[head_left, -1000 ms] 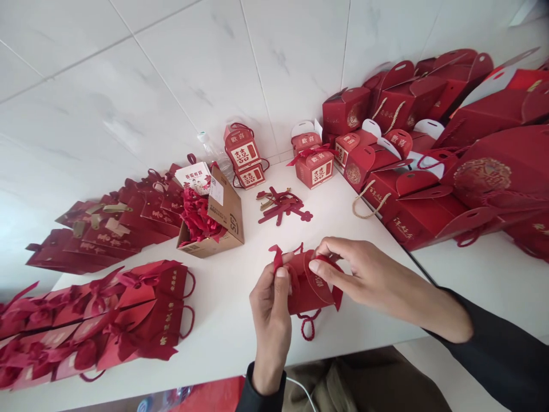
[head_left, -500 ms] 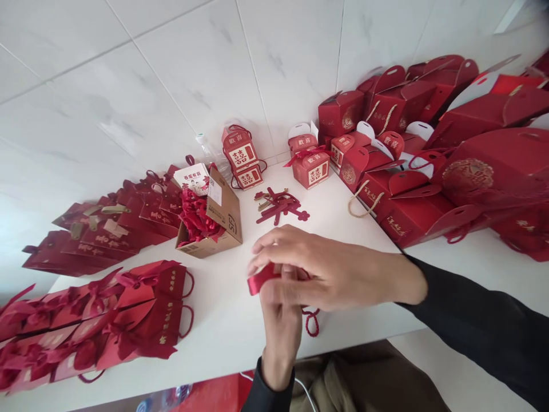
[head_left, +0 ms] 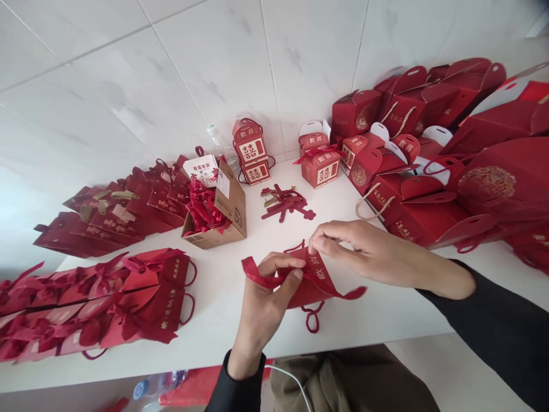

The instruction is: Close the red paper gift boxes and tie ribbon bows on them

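Observation:
A small red gift box (head_left: 322,273) with gold characters lies on the table in front of me, partly covered by my hands. A red satin ribbon (head_left: 355,293) crosses its top, with one tail hanging over the right side and the other sticking out at the left. My left hand (head_left: 270,292) is closed, thumb and forefinger pinching the ribbon at the middle of the box. At the box's far edge, the fingers of my right hand (head_left: 355,249) are pressed together; what they hold, if anything, is hidden. A dark red cord loop (head_left: 312,320) lies by the near side.
Left of centre stands an open cardboard box (head_left: 231,209) full of red ribbons. Beyond my hands lie dark red strips (head_left: 285,205). Ribboned red boxes (head_left: 141,294) fill the left, red bags (head_left: 115,217) stand behind them, and red cartons (head_left: 420,206) crowd the right.
My hands have moved apart, uncovering the gift box and ribbon. My left hand has shifted slightly left and the right hand to the right. The view has tilted a little.

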A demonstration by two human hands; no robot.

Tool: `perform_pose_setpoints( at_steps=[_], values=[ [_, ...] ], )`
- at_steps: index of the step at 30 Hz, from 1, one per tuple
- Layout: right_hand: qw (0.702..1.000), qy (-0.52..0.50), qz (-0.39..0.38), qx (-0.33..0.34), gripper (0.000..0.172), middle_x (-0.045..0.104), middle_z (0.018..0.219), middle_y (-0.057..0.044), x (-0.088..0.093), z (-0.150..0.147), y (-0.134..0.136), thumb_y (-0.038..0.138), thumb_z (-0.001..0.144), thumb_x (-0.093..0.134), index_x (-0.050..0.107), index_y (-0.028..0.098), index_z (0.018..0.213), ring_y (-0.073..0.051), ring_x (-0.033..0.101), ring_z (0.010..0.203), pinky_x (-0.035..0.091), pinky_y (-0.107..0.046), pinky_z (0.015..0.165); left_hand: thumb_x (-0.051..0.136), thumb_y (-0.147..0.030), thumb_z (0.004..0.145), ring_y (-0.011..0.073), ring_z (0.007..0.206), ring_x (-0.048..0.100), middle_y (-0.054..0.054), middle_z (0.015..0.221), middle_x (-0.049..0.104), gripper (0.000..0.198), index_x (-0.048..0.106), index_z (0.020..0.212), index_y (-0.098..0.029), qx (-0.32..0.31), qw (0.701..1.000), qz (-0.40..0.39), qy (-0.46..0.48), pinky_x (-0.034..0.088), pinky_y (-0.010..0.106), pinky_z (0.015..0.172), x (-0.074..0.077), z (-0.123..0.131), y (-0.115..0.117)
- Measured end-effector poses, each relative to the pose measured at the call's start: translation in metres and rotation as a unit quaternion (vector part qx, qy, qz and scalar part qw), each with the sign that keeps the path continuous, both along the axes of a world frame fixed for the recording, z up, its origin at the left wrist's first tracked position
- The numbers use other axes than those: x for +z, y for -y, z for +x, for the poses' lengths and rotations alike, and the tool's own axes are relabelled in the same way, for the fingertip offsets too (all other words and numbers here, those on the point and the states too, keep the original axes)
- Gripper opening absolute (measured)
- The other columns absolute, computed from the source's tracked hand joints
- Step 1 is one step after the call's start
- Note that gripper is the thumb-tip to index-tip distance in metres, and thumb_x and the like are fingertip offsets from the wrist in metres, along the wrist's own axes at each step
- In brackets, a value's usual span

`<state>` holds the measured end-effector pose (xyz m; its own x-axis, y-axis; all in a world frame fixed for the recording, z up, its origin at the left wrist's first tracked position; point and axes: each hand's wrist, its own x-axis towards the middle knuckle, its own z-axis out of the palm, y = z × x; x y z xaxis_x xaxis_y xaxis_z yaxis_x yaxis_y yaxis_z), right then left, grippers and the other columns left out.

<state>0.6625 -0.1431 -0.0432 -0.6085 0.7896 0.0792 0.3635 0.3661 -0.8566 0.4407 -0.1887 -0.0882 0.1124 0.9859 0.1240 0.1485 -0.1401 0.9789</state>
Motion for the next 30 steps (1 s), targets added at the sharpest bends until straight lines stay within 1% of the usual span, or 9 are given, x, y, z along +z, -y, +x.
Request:
perform_pose_setpoints(
  at_steps=[2,4,6,8,12,16,22,27,30],
  values=[
    [1.000,-0.012,-0.020,-0.014,0.034,0.066,0.085,0.000,-0.009,-0.007,-0.001,0.039,0.113,0.044,0.067,0.022,0.096,-0.020,0.061,0.079,0.043,-0.030,0.070,0.067,-0.010,0.091,0.0126,0.088,0.070,0.000,0.093,0.074,0.018,0.077,0.093,-0.024,0.036,0.991,0.098,-0.081,0.055,0.022,0.081,-0.001,-0.001,-0.003],
    [0.998,-0.025,-0.051,-0.003,0.027,0.069,0.093,0.000,-0.018,-0.014,-0.002,0.031,0.112,0.044,0.068,0.022,0.104,-0.021,0.064,0.086,0.045,-0.030,0.073,0.062,0.000,0.088,0.0118,0.088,0.069,0.001,0.094,0.073,0.029,0.076,0.099,-0.024,0.073,0.962,0.211,-0.159,0.055,0.021,0.079,-0.005,0.001,-0.005],
    [0.997,-0.041,-0.066,0.004,0.023,0.071,0.103,0.000,-0.025,-0.020,-0.003,0.022,0.108,0.045,0.068,0.023,0.110,-0.020,0.066,0.093,0.048,-0.029,0.077,0.059,0.003,0.089,0.0119,0.089,0.068,0.003,0.098,0.072,0.035,0.074,0.108,-0.022,0.092,0.929,0.296,-0.200,0.056,0.021,0.078,-0.010,0.004,-0.006],
    [0.996,-0.052,-0.077,0.006,0.022,0.071,0.105,0.001,-0.028,-0.023,-0.003,0.017,0.103,0.049,0.068,0.023,0.110,-0.019,0.067,0.092,0.049,-0.028,0.078,0.060,0.001,0.091,0.0123,0.091,0.068,0.004,0.100,0.070,0.033,0.072,0.113,-0.021,0.117,0.910,0.338,-0.209,0.056,0.022,0.080,-0.016,0.007,-0.005],
    [0.993,-0.066,-0.093,-0.011,0.014,0.070,0.096,0.000,-0.027,-0.024,-0.001,0.022,0.103,0.055,0.068,0.021,0.101,-0.019,0.066,0.085,0.050,-0.027,0.072,0.066,-0.003,0.091,0.0125,0.089,0.067,0.004,0.095,0.066,0.023,0.072,0.106,-0.019,0.181,0.899,0.340,-0.207,0.055,0.022,0.079,-0.024,0.014,-0.003],
    [0.991,-0.088,-0.094,-0.028,0.015,0.065,0.088,0.003,-0.023,-0.021,0.001,0.028,0.107,0.054,0.062,0.021,0.096,-0.016,0.061,0.077,0.047,-0.026,0.071,0.066,-0.005,0.092,0.0122,0.082,0.069,0.003,0.092,0.071,0.018,0.071,0.102,-0.019,0.162,0.918,0.306,-0.190,0.056,0.022,0.074,-0.026,0.016,0.002],
    [0.980,-0.141,-0.123,-0.067,0.018,0.052,0.080,0.004,-0.023,-0.019,0.002,0.033,0.109,0.056,0.061,0.021,0.097,-0.014,0.048,0.067,0.038,-0.025,0.060,0.066,-0.011,0.094,0.0135,0.086,0.072,0.002,0.094,0.076,0.015,0.072,0.103,-0.022,0.155,0.949,0.221,-0.163,0.056,0.024,0.076,-0.024,0.014,0.010],
    [0.978,-0.112,-0.168,-0.046,0.032,0.044,0.071,0.005,-0.017,-0.010,0.002,0.047,0.108,0.055,0.063,0.019,0.094,-0.013,0.037,0.059,0.029,-0.026,0.052,0.068,-0.013,0.093,0.0149,0.084,0.073,0.002,0.094,0.078,0.016,0.075,0.102,-0.023,0.165,0.955,0.198,-0.147,0.056,0.025,0.075,-0.024,0.008,0.015],
    [0.986,-0.045,-0.145,-0.066,0.036,0.038,0.062,0.007,-0.015,0.002,0.003,0.054,0.104,0.058,0.067,0.021,0.092,-0.013,0.032,0.051,0.025,-0.025,0.046,0.069,-0.013,0.093,0.0152,0.091,0.072,0.002,0.099,0.076,0.018,0.075,0.103,-0.026,0.166,0.958,0.181,-0.150,0.056,0.026,0.080,-0.024,0.004,0.025]
  ],
)
